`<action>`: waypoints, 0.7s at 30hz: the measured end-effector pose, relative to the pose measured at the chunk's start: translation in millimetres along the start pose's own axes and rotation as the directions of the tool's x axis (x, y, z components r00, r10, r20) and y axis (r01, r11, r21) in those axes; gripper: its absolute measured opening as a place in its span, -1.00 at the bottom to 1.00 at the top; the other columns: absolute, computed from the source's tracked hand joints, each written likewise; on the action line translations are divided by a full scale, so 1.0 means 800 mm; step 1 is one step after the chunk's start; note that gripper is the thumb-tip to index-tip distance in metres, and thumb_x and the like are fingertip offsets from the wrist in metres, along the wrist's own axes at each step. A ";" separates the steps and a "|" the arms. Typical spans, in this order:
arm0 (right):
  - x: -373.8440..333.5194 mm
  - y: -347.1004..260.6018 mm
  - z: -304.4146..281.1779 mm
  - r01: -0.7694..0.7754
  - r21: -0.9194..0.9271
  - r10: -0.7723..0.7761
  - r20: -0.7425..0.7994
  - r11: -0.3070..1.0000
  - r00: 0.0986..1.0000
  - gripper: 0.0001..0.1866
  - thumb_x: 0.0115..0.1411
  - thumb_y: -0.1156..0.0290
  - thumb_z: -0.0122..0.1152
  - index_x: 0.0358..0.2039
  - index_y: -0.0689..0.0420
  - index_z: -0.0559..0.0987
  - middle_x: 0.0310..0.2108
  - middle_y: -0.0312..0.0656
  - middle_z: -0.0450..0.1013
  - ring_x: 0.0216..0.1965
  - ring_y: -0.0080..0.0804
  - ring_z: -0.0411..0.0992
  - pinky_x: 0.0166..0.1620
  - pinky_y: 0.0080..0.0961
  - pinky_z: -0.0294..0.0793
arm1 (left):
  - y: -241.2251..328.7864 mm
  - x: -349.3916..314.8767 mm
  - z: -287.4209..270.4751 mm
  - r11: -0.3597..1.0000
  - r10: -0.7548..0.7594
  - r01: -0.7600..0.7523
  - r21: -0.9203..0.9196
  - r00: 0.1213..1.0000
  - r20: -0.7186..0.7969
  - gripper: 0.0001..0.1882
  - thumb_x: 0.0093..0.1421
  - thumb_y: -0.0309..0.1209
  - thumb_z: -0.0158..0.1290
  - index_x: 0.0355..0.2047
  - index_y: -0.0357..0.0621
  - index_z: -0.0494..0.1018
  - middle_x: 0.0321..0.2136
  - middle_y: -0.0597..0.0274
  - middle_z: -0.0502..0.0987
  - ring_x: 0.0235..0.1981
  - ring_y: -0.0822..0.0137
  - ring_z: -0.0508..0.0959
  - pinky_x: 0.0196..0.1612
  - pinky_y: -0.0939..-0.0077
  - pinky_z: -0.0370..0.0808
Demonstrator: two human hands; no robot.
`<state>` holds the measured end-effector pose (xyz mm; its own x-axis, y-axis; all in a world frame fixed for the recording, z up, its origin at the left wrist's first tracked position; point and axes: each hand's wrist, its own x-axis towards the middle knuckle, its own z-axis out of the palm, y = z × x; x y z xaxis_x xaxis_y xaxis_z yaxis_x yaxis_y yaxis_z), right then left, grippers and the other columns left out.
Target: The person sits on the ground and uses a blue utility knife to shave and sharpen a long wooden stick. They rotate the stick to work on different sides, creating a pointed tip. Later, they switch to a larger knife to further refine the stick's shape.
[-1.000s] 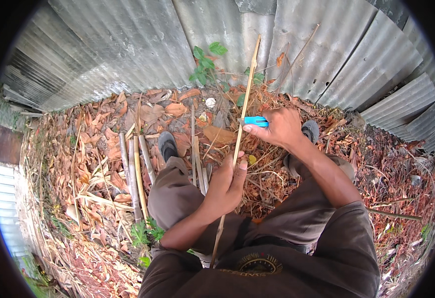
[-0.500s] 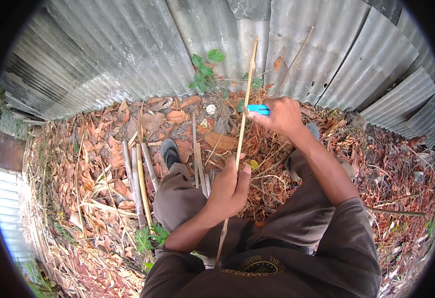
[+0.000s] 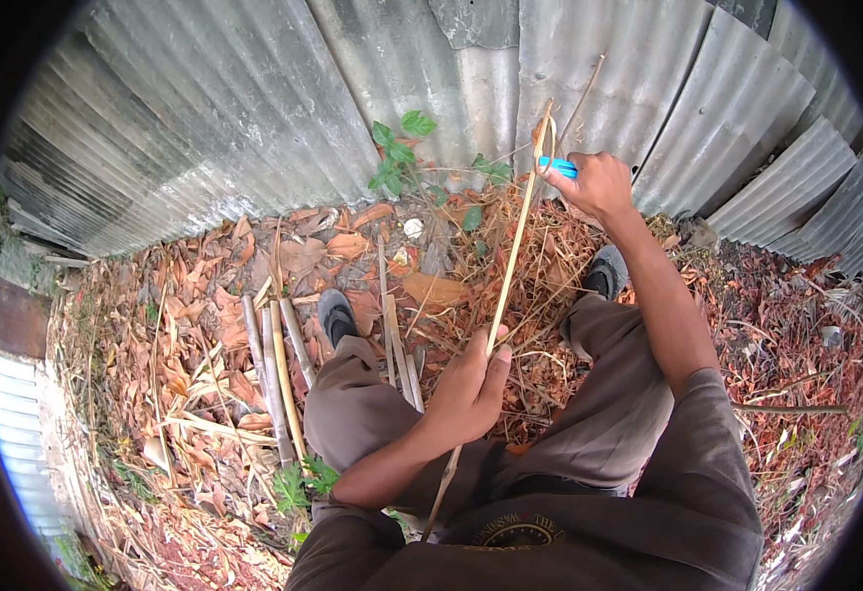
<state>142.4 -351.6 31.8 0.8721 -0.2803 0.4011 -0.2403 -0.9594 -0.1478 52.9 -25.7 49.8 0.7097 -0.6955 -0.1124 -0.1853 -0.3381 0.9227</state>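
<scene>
My left hand (image 3: 464, 396) is closed round a long, thin pale wooden stick (image 3: 516, 251) with knots along it. The stick slants from near my shirt up and away toward the metal fence. My right hand (image 3: 602, 187) grips a bright blue utility knife (image 3: 560, 168), whose blade I cannot make out. The knife sits against the stick near its far end. A thin shaving (image 3: 540, 133) stands off the stick there.
A corrugated metal fence (image 3: 431, 94) stands ahead. Several cut poles (image 3: 276, 374) lie left of my left leg, among dry leaves (image 3: 205, 325). A leafy green plant (image 3: 392, 163) grows by the fence. My sandalled left foot (image 3: 336, 315) and right foot (image 3: 607, 272) are on the ground.
My right hand and the knife have moved away from me along the stick toward its far end. A shaving has lifted there. The stick's far end has swung right.
</scene>
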 end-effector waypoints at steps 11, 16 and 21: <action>0.006 0.153 -0.017 -0.635 0.211 0.638 0.061 0.743 0.767 0.00 0.15 -0.47 -0.39 -0.43 0.35 0.60 -0.54 0.17 0.48 -0.31 0.03 0.50 -0.15 -0.16 0.42 | -0.049 -0.028 0.014 0.538 -0.169 0.323 -0.778 0.946 0.276 -0.65 0.44 -0.30 -0.32 0.09 -0.21 0.25 -0.66 0.46 0.14 -0.75 0.67 0.09 -0.69 0.75 0.14; -0.019 0.034 -0.037 -0.292 0.430 0.159 0.317 0.855 0.935 -0.13 0.14 -0.41 -0.14 -0.58 0.32 0.54 -0.75 -0.06 0.33 -0.58 -0.23 0.38 -0.33 -0.24 0.40 | -0.036 -0.010 -0.013 0.438 -0.103 0.242 -0.866 0.970 0.219 -0.57 0.43 -0.17 -0.34 0.03 -0.30 0.26 -0.65 0.41 0.18 -0.83 0.63 0.07 -0.76 0.69 0.11; -0.062 -0.079 -0.073 0.285 0.336 -0.363 0.197 0.898 0.911 -0.27 0.02 -0.39 0.07 -0.61 0.15 0.59 -0.79 -0.11 0.37 -0.65 -0.08 0.47 -0.50 -0.20 0.44 | -0.035 0.023 -0.030 0.410 -0.159 0.287 -0.866 0.957 0.242 -0.59 0.42 -0.09 -0.33 -0.19 -0.21 0.29 -0.66 0.41 0.21 -0.83 0.59 0.09 -0.74 0.66 0.13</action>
<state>89.4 -279.3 74.1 0.9654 0.0992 0.2413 0.1761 -0.9302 -0.3220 87.3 -13.4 30.5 0.5439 -0.7656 -0.3436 0.7162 0.2101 0.6655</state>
